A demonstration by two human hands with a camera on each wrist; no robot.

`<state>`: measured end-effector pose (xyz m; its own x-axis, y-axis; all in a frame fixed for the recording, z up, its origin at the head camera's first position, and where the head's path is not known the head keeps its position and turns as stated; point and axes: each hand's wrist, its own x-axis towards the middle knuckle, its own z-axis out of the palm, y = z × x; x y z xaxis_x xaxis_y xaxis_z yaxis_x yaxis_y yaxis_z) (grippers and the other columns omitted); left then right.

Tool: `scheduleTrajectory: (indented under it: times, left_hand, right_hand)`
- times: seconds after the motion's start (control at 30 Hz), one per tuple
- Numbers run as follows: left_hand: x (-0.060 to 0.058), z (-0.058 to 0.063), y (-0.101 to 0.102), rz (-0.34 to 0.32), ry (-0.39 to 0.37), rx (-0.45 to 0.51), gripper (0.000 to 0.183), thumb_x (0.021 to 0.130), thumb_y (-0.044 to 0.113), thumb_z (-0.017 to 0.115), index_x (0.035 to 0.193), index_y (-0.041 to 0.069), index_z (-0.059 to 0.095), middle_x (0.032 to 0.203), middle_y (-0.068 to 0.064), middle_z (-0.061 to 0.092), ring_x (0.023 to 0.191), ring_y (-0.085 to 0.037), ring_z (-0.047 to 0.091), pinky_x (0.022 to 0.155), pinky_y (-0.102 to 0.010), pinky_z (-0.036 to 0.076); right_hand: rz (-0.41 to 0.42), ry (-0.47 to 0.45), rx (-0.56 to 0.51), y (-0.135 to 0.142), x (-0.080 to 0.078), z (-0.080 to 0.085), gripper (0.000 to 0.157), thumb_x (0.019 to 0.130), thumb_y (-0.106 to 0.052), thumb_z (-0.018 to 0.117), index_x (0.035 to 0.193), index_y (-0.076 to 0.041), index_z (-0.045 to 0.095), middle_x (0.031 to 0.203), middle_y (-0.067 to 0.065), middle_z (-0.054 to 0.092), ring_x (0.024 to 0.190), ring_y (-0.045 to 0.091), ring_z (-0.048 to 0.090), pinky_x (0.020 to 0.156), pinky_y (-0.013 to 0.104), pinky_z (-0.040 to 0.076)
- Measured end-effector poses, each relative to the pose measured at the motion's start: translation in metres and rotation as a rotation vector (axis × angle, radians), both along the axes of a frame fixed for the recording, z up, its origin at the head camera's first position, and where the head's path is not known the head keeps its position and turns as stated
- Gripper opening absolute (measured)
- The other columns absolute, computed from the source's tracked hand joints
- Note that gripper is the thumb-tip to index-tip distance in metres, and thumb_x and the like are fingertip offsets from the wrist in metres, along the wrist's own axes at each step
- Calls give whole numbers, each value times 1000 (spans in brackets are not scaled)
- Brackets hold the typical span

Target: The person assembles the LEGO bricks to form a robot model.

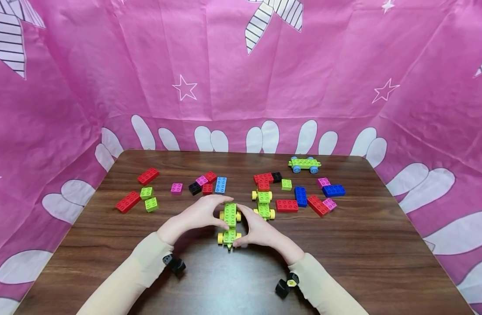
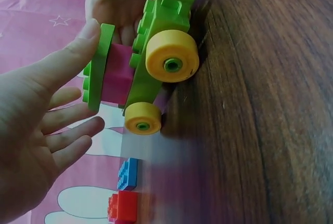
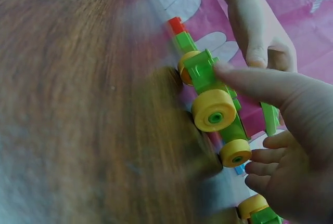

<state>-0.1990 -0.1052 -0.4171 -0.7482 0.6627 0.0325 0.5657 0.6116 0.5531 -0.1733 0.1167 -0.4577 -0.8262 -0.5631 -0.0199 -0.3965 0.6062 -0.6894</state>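
Observation:
A toy car of building bricks stands on the table in front of me. It has a lime-green base with yellow wheels, a pink brick on the base and a lime-green brick on top of that. My left hand pinches the top green brick lengthwise, its thumb at the near end and fingertips at the far end. From the other side my right hand holds the car, its thumb on the base's near end. Its other fingertips reach toward the far end, partly hidden.
A second green car base with yellow wheels stands just right of the right hand, red bricks behind it. A green base with blue wheels is at the back right. Loose bricks lie left, centre and right.

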Motion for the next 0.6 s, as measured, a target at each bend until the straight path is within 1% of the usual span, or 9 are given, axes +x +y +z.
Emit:
scheduleTrajectory:
  times: [0.13, 0.3, 0.37, 0.5, 0.6]
  left_hand:
    - [-1, 2, -6, 17, 3, -1, 69, 81, 41, 75, 135, 3, 53, 134, -11, 58, 122, -26, 55, 102, -45, 45]
    - [-9, 7, -18, 48, 38, 37, 57, 86, 34, 71, 130, 1, 57, 127, -12, 63, 118, -27, 59, 101, -45, 45]
    - [-13, 8, -24, 71, 44, 66, 52, 87, 30, 71, 128, 0, 59, 124, -12, 65, 116, -26, 60, 100, -45, 46]
    - [-22, 9, -35, 145, 52, 119, 47, 86, 26, 73, 125, 1, 62, 121, -12, 66, 114, -27, 61, 97, -46, 48]
    - [-28, 8, -41, 204, 84, 143, 45, 85, 22, 75, 123, 2, 63, 121, -12, 66, 114, -28, 60, 98, -48, 47]
  right_hand:
    - [13, 36, -29, 2, 0, 2, 106, 68, -38, 87, 146, 4, 30, 146, 20, 42, 135, 34, 39, 108, 52, 36]
    - [-3, 69, -79, 4, -2, 5, 100, 71, -37, 85, 146, 3, 32, 147, 19, 41, 136, 34, 39, 109, 52, 35]
    - [-11, 95, -91, 5, -3, 4, 96, 72, -36, 84, 145, 2, 35, 147, 18, 42, 135, 34, 40, 108, 52, 36]
    - [-29, 130, -129, 6, -6, 3, 85, 74, -34, 83, 142, -1, 42, 143, 15, 46, 132, 30, 43, 107, 51, 38]
    - [-42, 148, -166, 6, -8, 4, 80, 74, -32, 83, 138, -2, 47, 139, 13, 49, 130, 29, 46, 105, 50, 39]
